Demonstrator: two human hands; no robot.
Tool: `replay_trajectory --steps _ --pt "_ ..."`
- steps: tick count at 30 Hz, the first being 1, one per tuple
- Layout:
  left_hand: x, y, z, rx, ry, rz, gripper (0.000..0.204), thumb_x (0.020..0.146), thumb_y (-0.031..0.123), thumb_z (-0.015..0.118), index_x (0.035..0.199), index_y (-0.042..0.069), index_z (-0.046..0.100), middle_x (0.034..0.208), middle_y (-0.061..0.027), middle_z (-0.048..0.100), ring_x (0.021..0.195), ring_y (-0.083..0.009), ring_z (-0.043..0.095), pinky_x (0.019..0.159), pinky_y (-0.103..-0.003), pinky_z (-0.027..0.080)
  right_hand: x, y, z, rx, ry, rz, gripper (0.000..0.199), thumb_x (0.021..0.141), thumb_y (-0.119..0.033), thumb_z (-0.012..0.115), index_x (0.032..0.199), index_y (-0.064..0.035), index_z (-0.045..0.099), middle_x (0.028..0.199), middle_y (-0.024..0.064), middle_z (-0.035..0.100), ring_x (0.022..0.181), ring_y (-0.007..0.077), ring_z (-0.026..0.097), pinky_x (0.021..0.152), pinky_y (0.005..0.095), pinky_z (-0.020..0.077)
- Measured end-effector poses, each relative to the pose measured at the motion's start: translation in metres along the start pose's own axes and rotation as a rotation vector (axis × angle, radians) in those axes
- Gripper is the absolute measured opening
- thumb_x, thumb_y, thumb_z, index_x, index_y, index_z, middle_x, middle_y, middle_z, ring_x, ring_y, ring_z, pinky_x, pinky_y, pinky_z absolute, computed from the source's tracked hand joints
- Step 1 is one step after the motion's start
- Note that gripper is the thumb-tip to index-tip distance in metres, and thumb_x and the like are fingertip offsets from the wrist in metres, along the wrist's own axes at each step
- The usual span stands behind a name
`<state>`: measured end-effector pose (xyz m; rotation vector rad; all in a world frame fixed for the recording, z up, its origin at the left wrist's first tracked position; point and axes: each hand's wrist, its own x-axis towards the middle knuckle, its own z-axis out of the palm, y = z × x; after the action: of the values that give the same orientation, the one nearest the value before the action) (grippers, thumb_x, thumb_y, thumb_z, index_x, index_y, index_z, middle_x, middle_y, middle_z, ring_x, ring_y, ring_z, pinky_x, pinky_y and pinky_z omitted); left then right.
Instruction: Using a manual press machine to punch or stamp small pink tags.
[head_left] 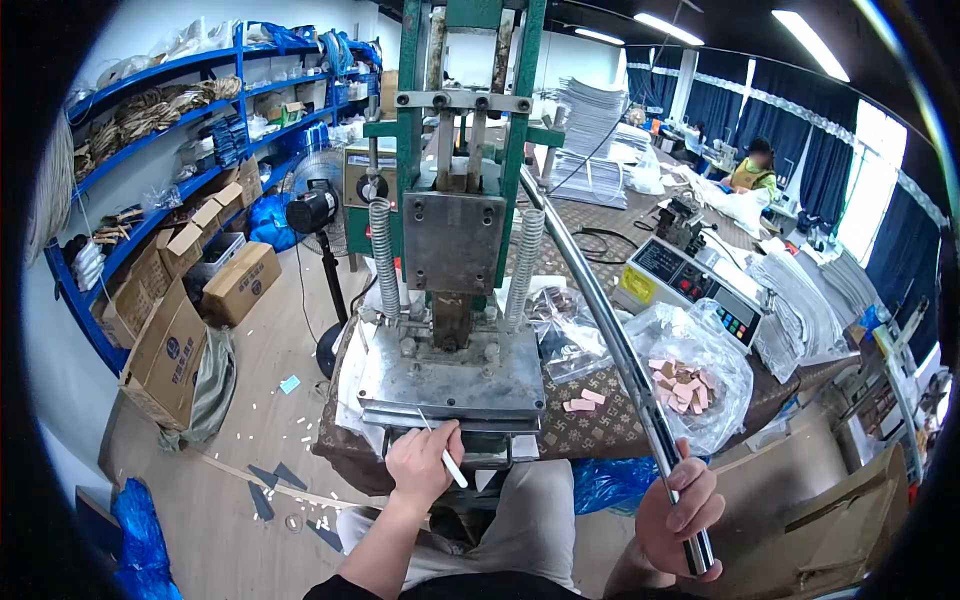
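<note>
A green-framed hand press (454, 240) with a steel block, two coil springs and a flat metal base plate (450, 378) stands in front of me. At the front edge of that plate, my left hand (420, 464) is closed around a slim white stick-like tool (455, 470), whose thin end points toward the plate. Its exact kind I cannot make out. My right hand (682, 508) is wrapped round the lower end of a long shiny metal lever (620, 350), which slants down from the press. Whatever lies under the press block is hidden.
Right of the press, a clear plastic bag (735, 400) holds small pink pieces, with a few pink pieces (584, 401) beside it. Behind are a control box (690, 290) and paper stacks (590, 140). Left are blue shelves (160, 130), cartons (165, 350) and a fan (315, 210). Another person (752, 175) sits far off.
</note>
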<state>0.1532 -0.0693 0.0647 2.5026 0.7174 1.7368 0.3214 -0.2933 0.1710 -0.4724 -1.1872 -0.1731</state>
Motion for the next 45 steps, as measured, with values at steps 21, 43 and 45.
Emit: replay_trajectory --steps 21,43,45 --pt "-0.006 -0.004 0.002 -0.006 0.000 0.009 0.012 0.086 0.011 0.079 0.097 0.010 0.075 0.072 -0.0070 0.068 0.061 -0.0273 0.065 0.056 -0.039 0.051 0.001 -0.002 0.008 0.066 0.120 0.105 0.090 0.096 -0.091 0.013 0.070 -0.0147 0.053 0.081 0.0069 0.060 0.104 0.0304 0.059 0.127 0.0584 0.0248" --pt "-0.002 -0.003 -0.023 -0.294 -0.152 -0.010 0.011 0.087 0.010 0.077 0.098 0.007 0.077 0.074 -0.0063 0.067 0.064 -0.0277 0.062 0.061 -0.038 0.048 0.007 -0.015 0.006 0.007 -0.031 0.138 0.070 0.107 -0.075 0.023 0.079 -0.0174 0.051 0.094 0.0031 0.057 0.117 0.0269 0.052 0.127 0.0587 0.0190" --pt "-0.002 -0.004 -0.027 -0.316 -0.134 -0.005 0.015 0.086 0.010 0.078 0.100 0.007 0.077 0.076 -0.0065 0.068 0.066 -0.0280 0.063 0.063 -0.038 0.049 0.004 -0.016 0.004 0.024 -0.029 0.120 0.069 0.107 -0.074 0.023 0.080 -0.0174 0.050 0.094 0.0027 0.056 0.119 0.0270 0.051 0.128 0.0585 0.0183"
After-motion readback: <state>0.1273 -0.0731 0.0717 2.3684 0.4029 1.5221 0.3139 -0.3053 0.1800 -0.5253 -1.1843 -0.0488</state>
